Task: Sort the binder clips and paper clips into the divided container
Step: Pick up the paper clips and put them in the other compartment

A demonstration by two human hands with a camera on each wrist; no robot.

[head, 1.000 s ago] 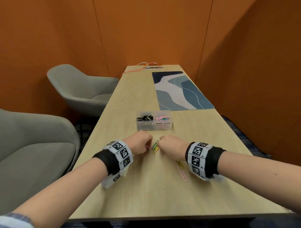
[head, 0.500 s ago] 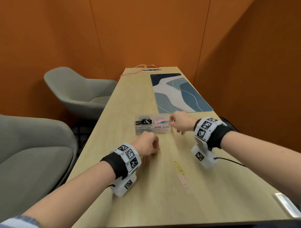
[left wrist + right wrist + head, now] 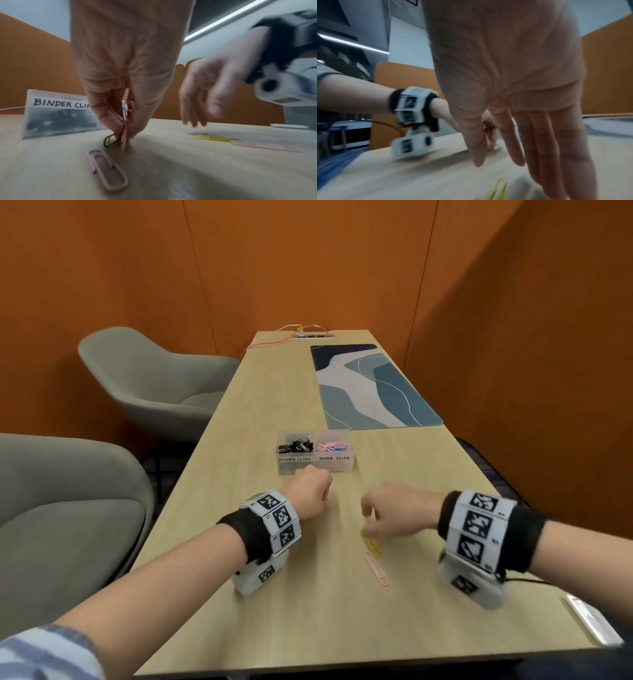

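Observation:
The clear divided container point(image 3: 315, 465) holds black binder clips point(image 3: 296, 441) in its left compartment and pink paper clips point(image 3: 333, 446) in its right. My left hand point(image 3: 310, 496) is curled just in front of it. In the left wrist view the left hand point(image 3: 124, 135) pinches pink paper clips point(image 3: 127, 117), its fingertips on the table by a green-yellow clip point(image 3: 111, 140). A pink clip point(image 3: 108, 170) lies nearer. My right hand point(image 3: 368, 529) hovers, holding nothing, over a yellow clip point(image 3: 372, 546) and a pink clip point(image 3: 376, 568); its fingers point(image 3: 539, 148) are straight.
A blue patterned desk mat point(image 3: 373, 385) lies beyond the container on the right. A flat white device point(image 3: 592, 623) sits at the table's near right edge. Grey chairs point(image 3: 154, 385) stand left of the table. An orange cable point(image 3: 274, 338) runs from the far end.
My right hand left the shared clip spot, reached the paper clip compartment, then came back down over the yellow clip. My left hand has stayed in front of the container.

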